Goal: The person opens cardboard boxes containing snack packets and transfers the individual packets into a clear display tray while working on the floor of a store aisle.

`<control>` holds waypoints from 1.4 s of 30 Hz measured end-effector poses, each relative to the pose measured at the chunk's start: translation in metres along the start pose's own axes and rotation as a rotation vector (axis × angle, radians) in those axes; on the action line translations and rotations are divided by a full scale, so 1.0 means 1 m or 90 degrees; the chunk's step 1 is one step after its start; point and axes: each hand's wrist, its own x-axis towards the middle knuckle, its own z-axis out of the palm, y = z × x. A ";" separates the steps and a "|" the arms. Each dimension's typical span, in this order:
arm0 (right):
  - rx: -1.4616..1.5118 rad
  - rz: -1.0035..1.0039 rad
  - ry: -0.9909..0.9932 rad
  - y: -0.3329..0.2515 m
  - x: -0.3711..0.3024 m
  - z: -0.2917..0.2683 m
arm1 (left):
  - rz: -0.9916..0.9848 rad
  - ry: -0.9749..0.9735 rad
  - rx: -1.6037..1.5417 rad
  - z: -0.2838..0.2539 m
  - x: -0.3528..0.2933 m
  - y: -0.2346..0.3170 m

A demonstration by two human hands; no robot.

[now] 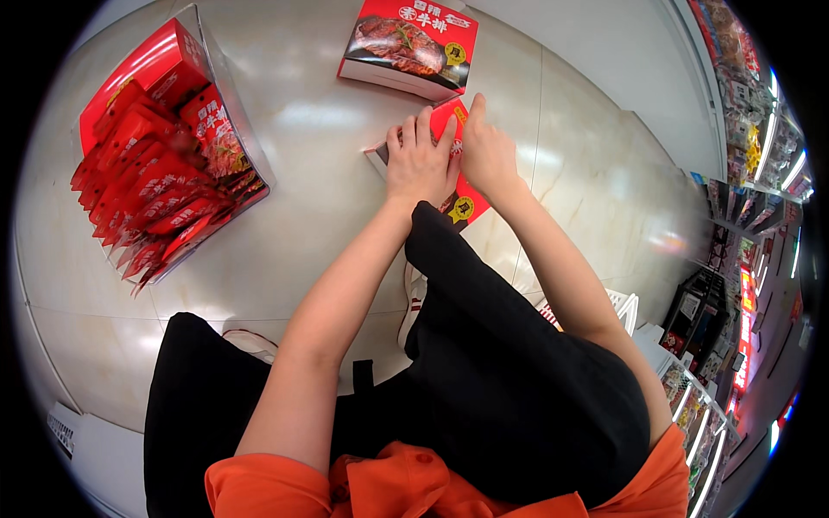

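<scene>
A red printed cardboard box (469,192) lies on the floor in front of me, partly covered by my hands and my raised knee. Across its top rests my left hand (420,164), fingers spread. My right hand (490,154) is at the box's right side with the index finger stretched out. Its other fingers are largely hidden, so their hold on the box does not show. Just beyond stands a second red box (410,43) with a meat picture. On the left, a clear-walled display bin (259,160) holds many red snack packets (155,186) and red cartons.
Pale glossy tiles (319,233) make up the floor. A white cabinet or wall panel (596,69) runs along the far right. Stocked shelves (743,95) line the right edge. A white basket (623,306) sits behind my right forearm, and my shoes (412,306) are close below the boxes.
</scene>
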 end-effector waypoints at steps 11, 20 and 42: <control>0.154 0.058 -0.021 0.010 -0.001 -0.005 | -0.003 -0.008 -0.001 -0.001 0.000 0.000; 0.175 0.137 0.082 0.051 -0.004 0.001 | 0.004 -0.019 0.003 -0.004 0.000 -0.001; -0.133 -0.135 0.012 0.038 -0.026 0.031 | 0.000 -0.017 -0.008 -0.003 0.001 0.001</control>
